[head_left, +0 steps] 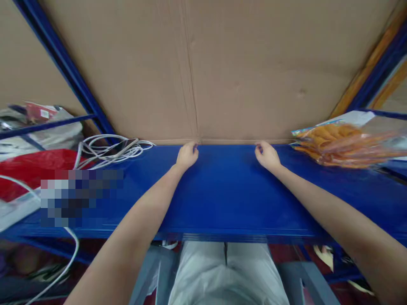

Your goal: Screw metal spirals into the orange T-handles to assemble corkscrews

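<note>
My left hand [187,155] rests at the back of the blue shelf [222,190], left of the middle, its fingers curled in. Across from it, my right hand [267,155] lies near the same back edge with fingers curled the same way. I see no object in either hand. Both hands are close to the cardboard panel [238,76] that stands behind the shelf. Bare shelf surface lies between them.
A coil of white cable [117,150] lies at the left, beside a red bag [41,165] and a pixelated patch. At the right is a clear plastic bag [343,144] with orange contents. Blue posts [73,76] frame the panel.
</note>
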### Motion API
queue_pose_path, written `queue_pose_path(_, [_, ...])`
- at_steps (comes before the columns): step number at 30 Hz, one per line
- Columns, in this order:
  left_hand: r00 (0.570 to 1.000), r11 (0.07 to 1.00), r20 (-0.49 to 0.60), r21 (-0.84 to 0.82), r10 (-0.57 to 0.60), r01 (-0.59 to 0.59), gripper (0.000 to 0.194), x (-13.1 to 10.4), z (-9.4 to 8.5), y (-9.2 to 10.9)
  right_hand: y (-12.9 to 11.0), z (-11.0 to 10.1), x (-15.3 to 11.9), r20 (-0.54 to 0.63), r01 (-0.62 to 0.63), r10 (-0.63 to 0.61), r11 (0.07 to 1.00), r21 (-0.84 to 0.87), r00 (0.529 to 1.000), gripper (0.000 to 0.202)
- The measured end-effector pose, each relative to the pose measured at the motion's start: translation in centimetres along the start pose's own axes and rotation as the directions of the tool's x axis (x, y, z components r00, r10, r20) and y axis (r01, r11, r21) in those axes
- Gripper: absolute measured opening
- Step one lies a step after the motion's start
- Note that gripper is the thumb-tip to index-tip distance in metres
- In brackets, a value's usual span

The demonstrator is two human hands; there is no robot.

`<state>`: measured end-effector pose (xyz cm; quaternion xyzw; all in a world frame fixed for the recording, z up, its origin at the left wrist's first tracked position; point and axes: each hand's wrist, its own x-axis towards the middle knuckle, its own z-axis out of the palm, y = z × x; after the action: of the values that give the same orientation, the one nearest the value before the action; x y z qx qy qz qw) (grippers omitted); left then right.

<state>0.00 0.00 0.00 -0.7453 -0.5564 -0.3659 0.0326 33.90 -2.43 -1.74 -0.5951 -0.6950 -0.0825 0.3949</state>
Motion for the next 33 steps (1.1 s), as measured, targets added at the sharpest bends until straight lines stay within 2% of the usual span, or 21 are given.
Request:
queue_pose_path(4, [1.000,0.998,0.000,-0.061,-0.010,0.010,0.034,-0.6,0.5,0.0,0.2,0.6,-0.7,0.035,0.067,-0.068,0.997,0.034,0.997,0.029])
queue_pose_path(9, [1.000,0.999,0.017,-0.052,0.001,0.000,0.033,-0.7,0.4,0.0,0.0,0.6,-0.7,0.082,0.065,-0.067,0.997,0.028,0.994,0.032])
queue_pose_path(12, [1.000,1.000,0.004,0.006,0.013,-0.013,0.032,-0.4,-0.2,0.0,-0.6,0.3,-0.6,0.136,0.086,-0.078,0.995,-0.055,0.988,0.035])
queue_pose_path(16, [0.999,0.997,-0.022,0.061,0.039,-0.038,0.034,-0.1,-0.7,-0.1,-2.0,-0.3,-0.8,0.269,0.125,-0.074,0.976,-0.179,0.960,0.041])
queue_pose_path(20, [0.999,0.993,0.031,0.118,0.023,-0.027,0.035,-0.1,-0.8,-0.2,-3.4,-1.3,-0.9,0.340,0.121,-0.034,0.963,-0.240,0.940,0.042])
queue_pose_path(25, [0.992,0.985,0.084,0.140,0.093,-0.104,0.036,0.1,-0.5,-0.7,-4.5,-2.2,-1.2,0.387,0.170,-0.051,0.945,-0.281,0.921,0.041])
queue_pose_path(28, [0.984,0.971,0.112,0.175,0.141,-0.160,0.036,0.2,-0.4,-0.9,-4.6,-2.3,-1.2,0.385,0.181,-0.053,0.936,-0.302,0.921,0.041])
queue_pose_path(30, [0.973,0.956,0.143,0.204,0.183,-0.209,0.037,0.2,-0.4,-0.9,-4.6,-2.5,-0.9,0.344,0.187,-0.071,0.930,-0.317,0.936,0.041])
queue_pose_path(33, [0.955,0.938,0.181,0.218,0.233,-0.270,0.038,0.3,-0.5,-0.6,-4.5,-4.5,0.6,0.159,0.173,-0.133,0.948,-0.269,0.978,0.041])
